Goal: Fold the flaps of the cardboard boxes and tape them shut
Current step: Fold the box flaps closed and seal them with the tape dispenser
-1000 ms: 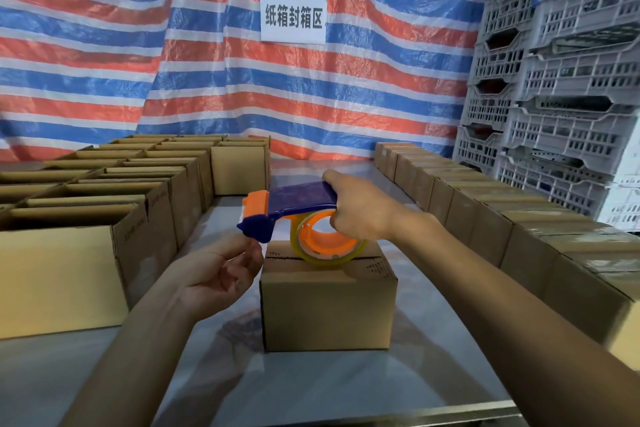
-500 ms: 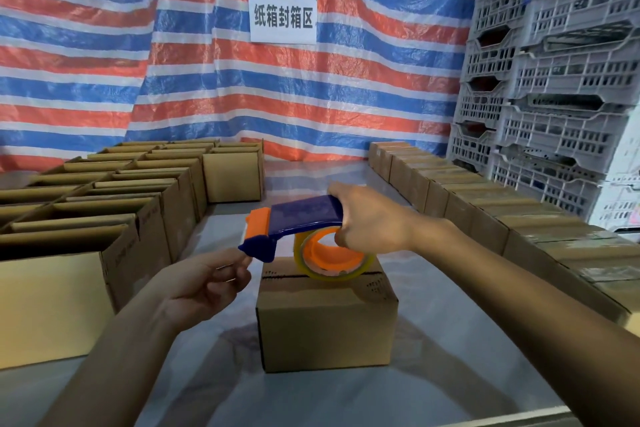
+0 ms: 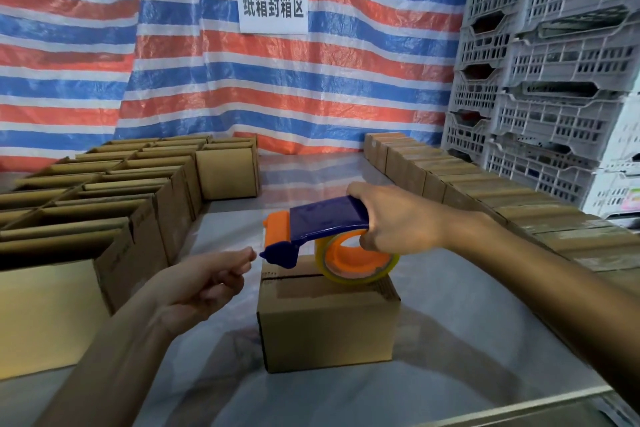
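Dispenser (image 3: pixel 311 229) over closed box (image 3: pixel 325 329), mid-table (image 3: pixel 450 340).
Right hand (image 3: pixel 398 218) grips the dispenser; left hand (image 3: pixel 204 281) curled just beside its nose, can't tell if it's pinching tape.

Soft, even light, seemingly from overhead, fills the frame. The table (image 3: pixel 460 333) shows pale glare at centre and a faint shadow before the box (image 3: pixel 325 333). Edges bend with wide-angle distortion; the lower-left forearm (image 3: pixel 114 367) smears with motion blur.

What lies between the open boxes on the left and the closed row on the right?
Head view: one closed box on the table, tape dispenser held at its top by the right hand.
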